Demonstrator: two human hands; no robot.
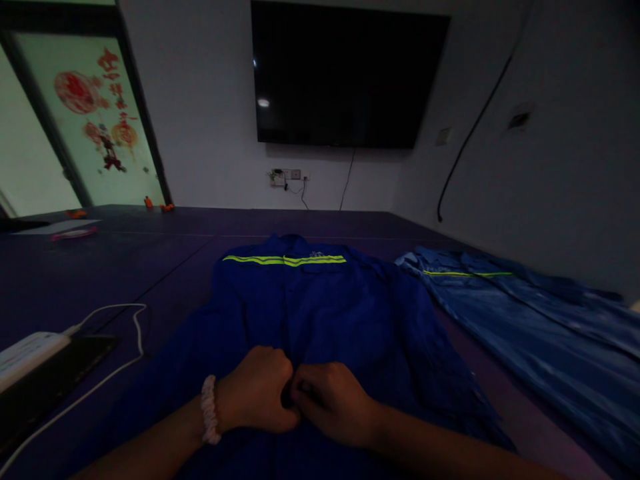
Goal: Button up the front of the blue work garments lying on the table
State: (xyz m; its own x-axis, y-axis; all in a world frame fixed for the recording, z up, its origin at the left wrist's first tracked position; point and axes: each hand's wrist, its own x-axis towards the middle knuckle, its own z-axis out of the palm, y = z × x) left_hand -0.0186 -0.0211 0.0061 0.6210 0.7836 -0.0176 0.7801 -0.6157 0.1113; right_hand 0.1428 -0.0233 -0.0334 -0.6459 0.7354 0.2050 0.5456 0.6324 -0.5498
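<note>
A big black TV (350, 77) hangs on the far wall (200, 100). Far left is a door (87, 120) with red pictures (77, 92). A white cord (120, 305) curls near left. A dark cord (475, 125) hangs at right.

table (173, 230) dark purple, seamed | centre: blue shirt (330, 307) spread flat, bright yellow-green stripes across chest | right: lighter blue garment (530, 313), 1 yellow-green stripe | near left: black slab (60, 380), white cable (141, 343) | far left: pale sheet (37, 228), 3 small orange things (149, 203)
</note>
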